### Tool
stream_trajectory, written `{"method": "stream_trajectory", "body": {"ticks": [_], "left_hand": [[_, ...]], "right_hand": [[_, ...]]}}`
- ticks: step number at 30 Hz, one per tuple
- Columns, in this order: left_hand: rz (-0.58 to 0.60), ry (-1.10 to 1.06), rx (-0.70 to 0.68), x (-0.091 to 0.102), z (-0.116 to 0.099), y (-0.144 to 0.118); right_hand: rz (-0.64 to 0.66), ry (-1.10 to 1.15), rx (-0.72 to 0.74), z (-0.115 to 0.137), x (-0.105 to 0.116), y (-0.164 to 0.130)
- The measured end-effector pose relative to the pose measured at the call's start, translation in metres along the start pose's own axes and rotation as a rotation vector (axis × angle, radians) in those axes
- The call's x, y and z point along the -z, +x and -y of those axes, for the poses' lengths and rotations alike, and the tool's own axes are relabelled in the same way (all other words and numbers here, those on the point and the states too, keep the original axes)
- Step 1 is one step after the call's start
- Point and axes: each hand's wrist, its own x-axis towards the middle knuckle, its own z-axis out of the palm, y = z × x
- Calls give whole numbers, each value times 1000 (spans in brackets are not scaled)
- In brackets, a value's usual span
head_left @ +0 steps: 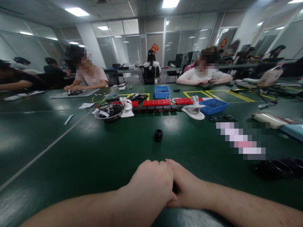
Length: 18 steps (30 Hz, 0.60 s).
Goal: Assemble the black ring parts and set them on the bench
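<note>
At the near edge of the green table [132, 138], my two hands press together. My left hand [153, 176] is closed in a fist, knuckles up, and whatever its fingers may hold is hidden. My right hand [187, 186] is closed against the side of the left one, with its fingertips out of sight. Between the palms only a small dark gap shows, and I cannot make out any thing inside. Just beyond the hands, a short black ribbed ring-shaped part [158, 135] stands by itself on the tabletop.
Red power sockets [156, 102] run across the table's middle. Around them are a bowl of dark parts [109, 115], white clip stands [194, 110] and blue bins [213, 106]. A wrench [68, 120] lies left; black coils [274, 169] lie right. Several people sit beyond.
</note>
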Motion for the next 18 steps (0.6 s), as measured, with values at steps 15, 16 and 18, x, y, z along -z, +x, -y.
{"method": "stream_trajectory", "body": {"ticks": [15, 16, 18], "left_hand": [[37, -94, -172, 26, 18, -20], [35, -94, -189, 24, 19, -19], [53, -90, -191, 23, 18, -15]], "right_hand": [[-27, 76, 68, -3, 2, -2], [-23, 71, 70, -3, 2, -2], [-16, 59, 70, -3, 2, -1]]}}
